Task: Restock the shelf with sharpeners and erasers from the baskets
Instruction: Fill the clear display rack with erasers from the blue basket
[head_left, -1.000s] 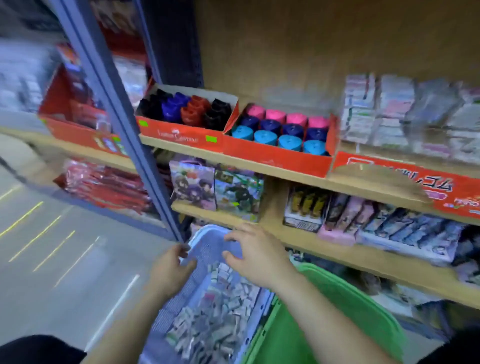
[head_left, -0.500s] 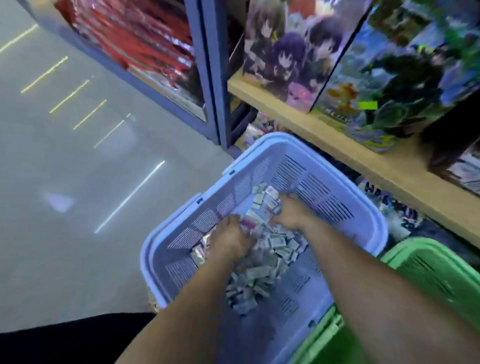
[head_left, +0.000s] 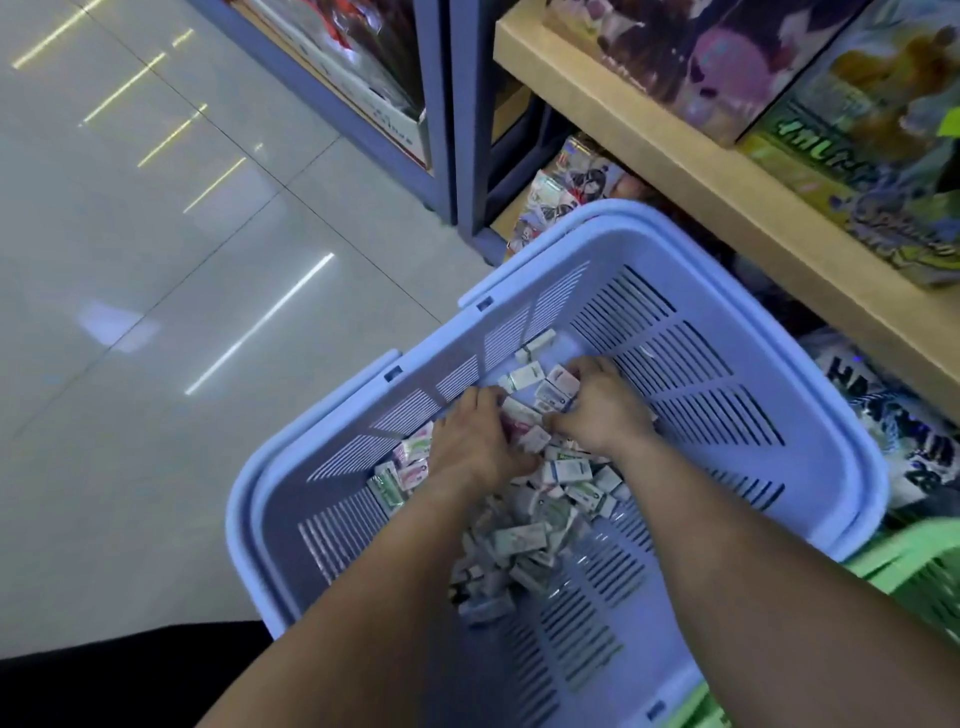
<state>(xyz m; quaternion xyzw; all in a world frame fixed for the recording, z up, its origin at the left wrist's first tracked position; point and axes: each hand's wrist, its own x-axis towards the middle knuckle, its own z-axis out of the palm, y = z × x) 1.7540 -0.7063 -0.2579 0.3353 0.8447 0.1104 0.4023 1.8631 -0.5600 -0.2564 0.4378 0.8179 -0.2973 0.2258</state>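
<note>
Our left hand (head_left: 475, 447) and right hand (head_left: 597, 410) are both down in the blue basket (head_left: 727, 395), fingers curled into the heap of small wrapped erasers (head_left: 524, 540), each closed on a few. The hands nearly touch near the basket's middle. The erasers lie loose across the basket's floor, mostly under and behind our hands, with a few toward its far wall. A green basket (head_left: 930, 561) sits against the blue basket's right side. Beyond the blue basket runs a wooden shelf (head_left: 675, 156) with illustrated boxes (head_left: 857, 145).
</note>
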